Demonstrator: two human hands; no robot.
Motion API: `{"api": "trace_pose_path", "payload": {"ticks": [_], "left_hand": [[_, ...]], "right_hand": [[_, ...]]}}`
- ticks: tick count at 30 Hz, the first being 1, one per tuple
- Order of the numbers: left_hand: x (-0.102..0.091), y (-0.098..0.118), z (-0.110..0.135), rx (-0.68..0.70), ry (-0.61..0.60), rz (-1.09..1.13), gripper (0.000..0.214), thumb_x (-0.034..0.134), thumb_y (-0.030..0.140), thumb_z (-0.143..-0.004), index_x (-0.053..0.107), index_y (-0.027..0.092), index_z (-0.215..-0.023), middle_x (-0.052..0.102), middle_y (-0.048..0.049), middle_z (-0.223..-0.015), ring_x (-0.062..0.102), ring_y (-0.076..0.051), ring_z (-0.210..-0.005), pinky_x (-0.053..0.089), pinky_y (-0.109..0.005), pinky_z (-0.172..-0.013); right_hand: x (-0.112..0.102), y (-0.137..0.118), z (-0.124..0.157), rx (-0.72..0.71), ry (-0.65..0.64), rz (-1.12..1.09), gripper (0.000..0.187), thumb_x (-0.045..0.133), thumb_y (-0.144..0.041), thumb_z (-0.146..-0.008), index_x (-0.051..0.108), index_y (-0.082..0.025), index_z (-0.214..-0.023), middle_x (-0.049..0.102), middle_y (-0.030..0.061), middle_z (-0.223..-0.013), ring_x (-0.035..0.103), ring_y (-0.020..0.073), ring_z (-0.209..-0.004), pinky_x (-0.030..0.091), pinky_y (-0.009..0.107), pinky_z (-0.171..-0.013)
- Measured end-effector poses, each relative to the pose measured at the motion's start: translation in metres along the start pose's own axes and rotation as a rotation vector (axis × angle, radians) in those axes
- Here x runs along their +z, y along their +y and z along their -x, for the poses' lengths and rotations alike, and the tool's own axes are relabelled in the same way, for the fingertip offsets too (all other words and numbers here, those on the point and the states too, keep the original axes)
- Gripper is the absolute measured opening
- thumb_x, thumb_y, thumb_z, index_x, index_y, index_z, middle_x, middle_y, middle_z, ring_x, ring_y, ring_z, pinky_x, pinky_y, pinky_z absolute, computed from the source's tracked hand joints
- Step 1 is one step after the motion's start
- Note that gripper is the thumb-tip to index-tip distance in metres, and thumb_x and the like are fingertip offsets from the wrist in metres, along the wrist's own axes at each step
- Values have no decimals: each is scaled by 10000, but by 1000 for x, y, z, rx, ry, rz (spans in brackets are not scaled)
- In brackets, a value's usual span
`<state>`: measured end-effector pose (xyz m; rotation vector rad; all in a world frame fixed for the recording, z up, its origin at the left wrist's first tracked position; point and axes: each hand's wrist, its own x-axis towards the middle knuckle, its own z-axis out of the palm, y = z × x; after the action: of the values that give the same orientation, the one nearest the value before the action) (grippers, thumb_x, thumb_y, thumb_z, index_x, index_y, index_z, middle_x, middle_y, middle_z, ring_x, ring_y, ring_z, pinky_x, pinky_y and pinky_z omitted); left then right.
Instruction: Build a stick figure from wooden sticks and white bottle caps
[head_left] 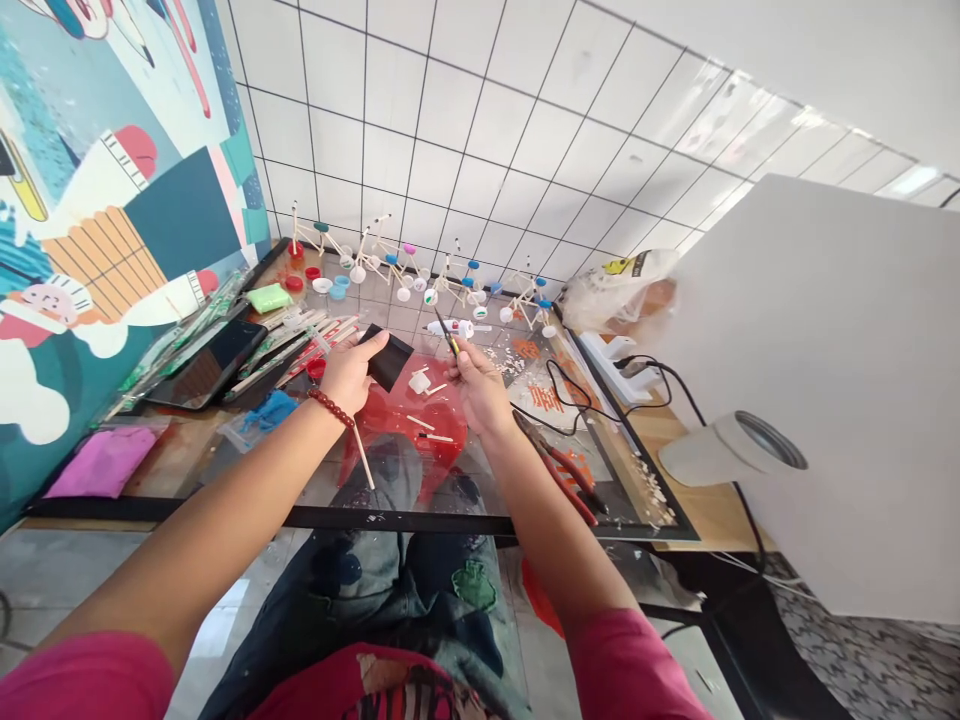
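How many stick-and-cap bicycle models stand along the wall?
4 bicycle models in a row by the tiled wall: far left, second, third, rightmost. More may be hidden.

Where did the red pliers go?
In the head view, the red pliers lie on the glass table, just right of the person's right forearm, near the black cable.

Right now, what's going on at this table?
A person sits at a glass-topped table against a tiled wall. The left hand holds a black square piece above the glass; the right hand holds a thin dark tool with a yellow band. Along the back stands a row of small stick models with bottle-cap wheels. Loose sticks, red pliers and a glue gun lie around.
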<state>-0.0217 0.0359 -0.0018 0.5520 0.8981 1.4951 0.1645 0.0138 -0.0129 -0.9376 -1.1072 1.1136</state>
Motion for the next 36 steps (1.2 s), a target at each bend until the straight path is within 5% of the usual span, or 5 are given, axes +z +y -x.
{"api": "trace_pose_path", "payload": {"ticks": [5,9,17,26,36], "left_hand": [[-2,3,-7,-39,54,109,288,879,173,-601,633,147,-748,693,-9,-688,689,-171,-643,587,-281,-593],[-1,3,-6,-47,77,120,286,879,150,-617,637,149,-770,694,-7,-703,695,-172,-650,616,-316,-652],[3,2,-2,-46,64,91,211,837,122,-667,643,138,-749,699,-12,-692,699,-164,-652,622,-317,-709],[-1,-2,2,-1,-142,-69,242,852,248,-675,656,136,-762,716,-36,-687,730,-214,-762,618,-345,-737],[3,1,8,-16,-148,-64,250,870,244,-663,668,136,-763,716,-38,-698,722,-196,-718,605,-319,-715]], "right_hand": [[-14,8,11,-374,35,662,366,603,-325,-881,692,-220,-1220,625,42,-878,583,169,-798,524,344,-814],[-18,0,20,-517,-7,869,352,539,-303,-945,649,-233,-1272,614,59,-906,598,181,-797,544,345,-796],[-12,1,26,-535,-58,1010,350,507,-295,-967,638,-236,-1286,607,79,-968,627,201,-842,543,340,-796],[-16,5,22,-548,-47,1004,355,466,-300,-966,627,-214,-1270,615,96,-1008,632,223,-887,540,353,-822],[-18,4,20,-550,-67,972,351,462,-272,-963,606,-225,-1280,626,99,-1039,625,232,-913,543,361,-822]]}}
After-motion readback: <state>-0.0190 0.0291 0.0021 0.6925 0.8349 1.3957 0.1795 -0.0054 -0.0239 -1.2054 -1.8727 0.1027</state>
